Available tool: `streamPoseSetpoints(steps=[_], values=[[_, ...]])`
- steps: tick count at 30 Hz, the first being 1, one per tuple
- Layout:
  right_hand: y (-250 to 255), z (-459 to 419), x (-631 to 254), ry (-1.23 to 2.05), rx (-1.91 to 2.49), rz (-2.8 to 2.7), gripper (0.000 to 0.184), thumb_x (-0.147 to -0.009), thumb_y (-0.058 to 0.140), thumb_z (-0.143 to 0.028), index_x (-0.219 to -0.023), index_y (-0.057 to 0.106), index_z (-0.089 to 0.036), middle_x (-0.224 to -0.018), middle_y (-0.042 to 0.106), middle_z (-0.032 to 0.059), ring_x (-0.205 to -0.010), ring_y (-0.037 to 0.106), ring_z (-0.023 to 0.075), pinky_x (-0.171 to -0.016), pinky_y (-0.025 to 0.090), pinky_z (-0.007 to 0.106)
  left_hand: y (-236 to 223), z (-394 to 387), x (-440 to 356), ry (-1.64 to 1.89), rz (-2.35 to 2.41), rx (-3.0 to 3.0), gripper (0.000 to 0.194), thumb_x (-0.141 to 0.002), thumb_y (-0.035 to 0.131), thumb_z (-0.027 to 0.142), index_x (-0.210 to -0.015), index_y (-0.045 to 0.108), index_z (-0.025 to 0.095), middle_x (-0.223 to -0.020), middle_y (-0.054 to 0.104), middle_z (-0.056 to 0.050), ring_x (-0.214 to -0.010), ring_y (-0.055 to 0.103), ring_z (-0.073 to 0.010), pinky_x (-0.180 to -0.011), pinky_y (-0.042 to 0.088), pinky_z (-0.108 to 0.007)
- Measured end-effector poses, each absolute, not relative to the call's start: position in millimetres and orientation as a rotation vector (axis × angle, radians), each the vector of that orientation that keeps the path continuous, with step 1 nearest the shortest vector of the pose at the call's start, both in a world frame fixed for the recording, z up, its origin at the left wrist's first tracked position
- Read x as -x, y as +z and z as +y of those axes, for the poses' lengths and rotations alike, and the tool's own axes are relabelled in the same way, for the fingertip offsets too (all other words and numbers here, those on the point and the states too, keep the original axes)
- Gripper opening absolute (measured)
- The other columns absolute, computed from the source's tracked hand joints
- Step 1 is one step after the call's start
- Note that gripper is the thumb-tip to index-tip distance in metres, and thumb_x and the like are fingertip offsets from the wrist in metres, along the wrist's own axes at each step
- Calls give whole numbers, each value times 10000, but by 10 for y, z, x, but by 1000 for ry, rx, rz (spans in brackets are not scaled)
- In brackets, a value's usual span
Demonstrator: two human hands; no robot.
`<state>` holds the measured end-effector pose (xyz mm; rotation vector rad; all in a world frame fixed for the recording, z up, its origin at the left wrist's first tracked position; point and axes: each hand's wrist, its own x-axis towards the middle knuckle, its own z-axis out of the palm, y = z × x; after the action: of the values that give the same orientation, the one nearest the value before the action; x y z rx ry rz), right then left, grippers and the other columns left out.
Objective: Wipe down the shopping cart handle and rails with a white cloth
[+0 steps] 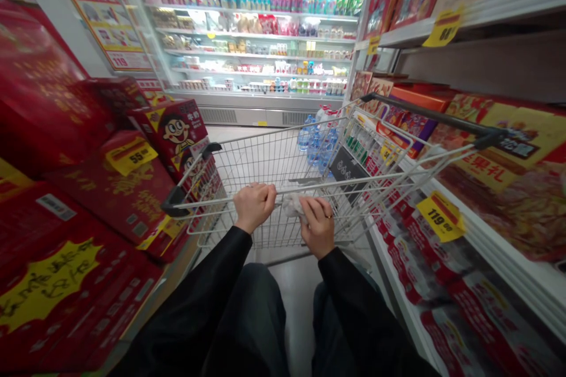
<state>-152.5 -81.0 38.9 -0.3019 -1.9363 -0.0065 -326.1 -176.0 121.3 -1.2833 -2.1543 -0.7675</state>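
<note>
A metal wire shopping cart (367, 181) stands before me, turned sideways, with its long dark handle (428, 115) off to the right. My left hand (255, 206) is closed in a fist around the near top rail of the basket. Just to its right, my right hand (317, 225) pinches a crumpled white wipe (292, 205) against the same rail; I cannot tell whether it is paper or cloth. A ring shows on one right finger. The basket's wire floor and sides are visible beyond my hands.
Red gift boxes (119, 188) are stacked close on the left. A shelf (499, 241) of boxed goods runs along the right, near the cart. Ahead, bottled water packs (321, 138) stand on the floor before a lit refrigerated case (265, 100).
</note>
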Motion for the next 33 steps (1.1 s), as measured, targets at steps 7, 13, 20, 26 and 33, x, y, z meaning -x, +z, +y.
streamPoseSetpoints(steps=[7, 13, 20, 26, 33], values=[[8, -982, 1575, 12, 252, -2077, 710, -844, 500, -18, -1533, 435, -179, -1200, 701, 117, -1157, 517, 264, -950, 530, 416, 1231, -1759, 3235, -792, -2136, 1303, 502, -986, 387, 393, -582, 594, 177, -660, 662, -52, -669, 546, -148, -625, 166, -322], [410, -889, 1570, -34, 324, -1877, 679, -880, 545, -53, -1525, 455, -248, -1243, 677, 106, -1194, 522, 292, -1015, 510, 467, 1203, -1755, 3237, -785, -2129, 1300, 493, -984, 399, 398, -585, 591, 179, -668, 661, -54, -664, 548, -150, -622, 157, -331], [-2, -1023, 1639, -36, 258, -2052, 664, -857, 466, -26, -1495, 496, -204, -1192, 708, 102, -1124, 555, 273, -921, 555, 429, 1200, -1751, 3228, -781, -2121, 1319, 493, -990, 389, 397, -597, 598, 183, -669, 661, -53, -669, 542, -155, -627, 164, -328], [173, -998, 1643, -21, 286, -2034, 658, -870, 471, -51, -1508, 476, -211, -1234, 695, 103, -1166, 538, 279, -963, 547, 448, 1193, -1745, 3218, -769, -2110, 1320, 479, -991, 400, 390, -601, 590, 188, -673, 666, -42, -669, 534, -159, -629, 162, -326], [209, -1026, 1721, -44, 280, -1982, 625, -879, 476, -35, -1486, 502, -182, -1223, 696, 102, -1165, 515, 279, -978, 524, 439, 1166, -1721, 3213, -749, -2093, 1325, 458, -992, 423, 375, -610, 594, 188, -690, 668, -32, -677, 527, -149, -636, 164, -333]])
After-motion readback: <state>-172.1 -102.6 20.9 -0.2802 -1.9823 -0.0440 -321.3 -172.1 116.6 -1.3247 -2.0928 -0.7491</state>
